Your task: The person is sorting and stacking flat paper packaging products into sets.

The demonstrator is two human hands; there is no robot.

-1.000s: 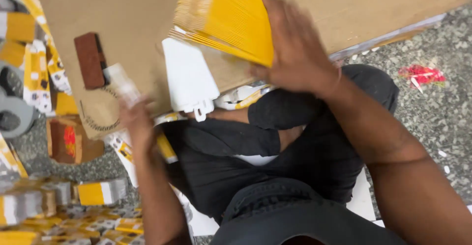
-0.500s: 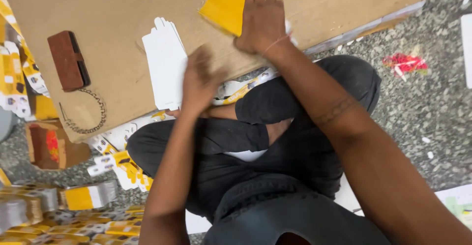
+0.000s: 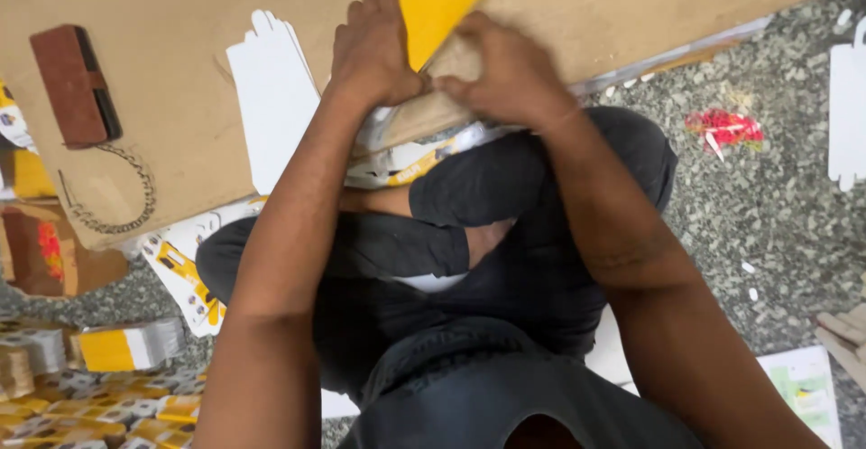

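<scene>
Yellow card stack point(image 3: 435, 0) stood at the top edge of the cardboard sheet point(image 3: 180, 97), clamped between left hand point(image 3: 372, 52) and right hand point(image 3: 505, 75), fingers curled shut on its sides. White cutouts point(image 3: 271, 97) lie just left; brown block point(image 3: 74, 84) farther left. Bundled yellow cards point(image 3: 117, 348) sit on the floor.

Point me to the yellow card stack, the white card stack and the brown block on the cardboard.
yellow card stack point(image 3: 433, 3), head view, on its yellow top face.
white card stack point(image 3: 271, 88), head view, middle of the top white card.
brown block point(image 3: 68, 84), head view, on its brown top side.
</scene>
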